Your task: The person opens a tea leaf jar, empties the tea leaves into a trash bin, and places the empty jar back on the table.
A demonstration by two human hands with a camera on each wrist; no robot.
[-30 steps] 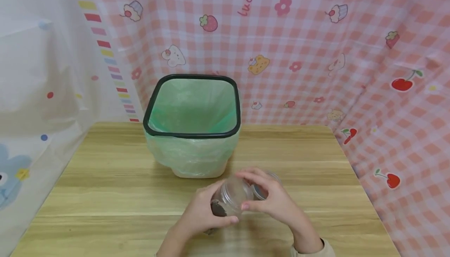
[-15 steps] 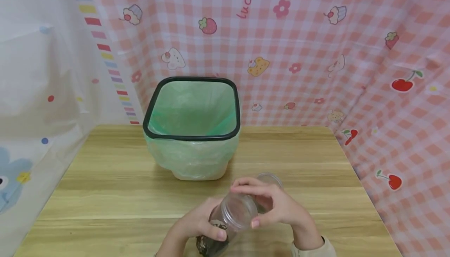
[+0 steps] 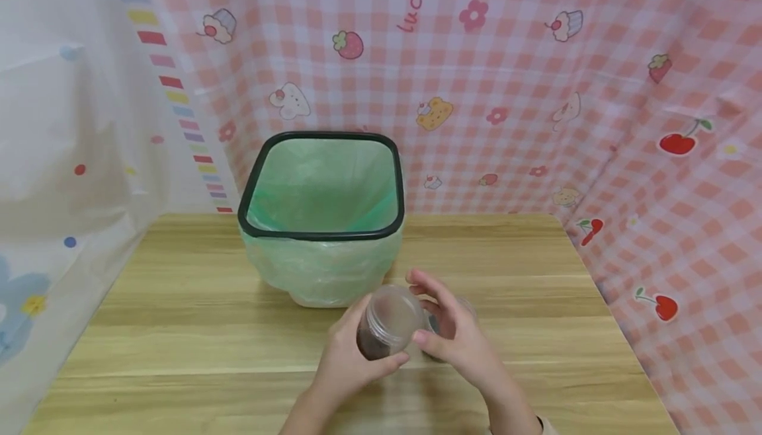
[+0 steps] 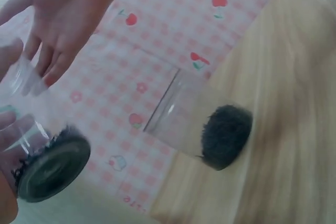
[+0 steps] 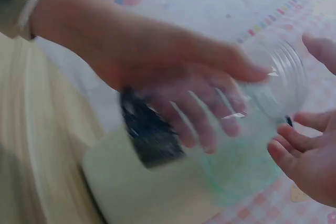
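A clear held jar (image 3: 395,316) is leaning in front of the bin (image 3: 321,235), on its near side and right of its middle, with the threaded end facing up toward the head camera. Dark contents (image 4: 55,169) are lying at the jar's base. The left hand (image 3: 344,357) is wrapping the jar's wall, its grip clamped on it. The right hand (image 3: 467,342), farther right of the bin, is holding its grip apart beside the threaded end; whether the thumb is touching there cannot be told.

A second jar (image 4: 189,108) is standing upright on the table (image 3: 178,329), front-right of the bin and partly behind the right hand, with dark material (image 4: 227,136) resting at its bottom.

Progress, as judged from these views: work on 1 of the 2 jars is appearing to be under way. The held jar is not yet standing on the table, and both jars are retaining their fillings. Whether a clear lid is covering the threaded end cannot be made out.

A green liner (image 3: 324,270) is folding over the bin's outside. Pink checked cloth (image 3: 506,45) is hanging behind the bin and to its right.
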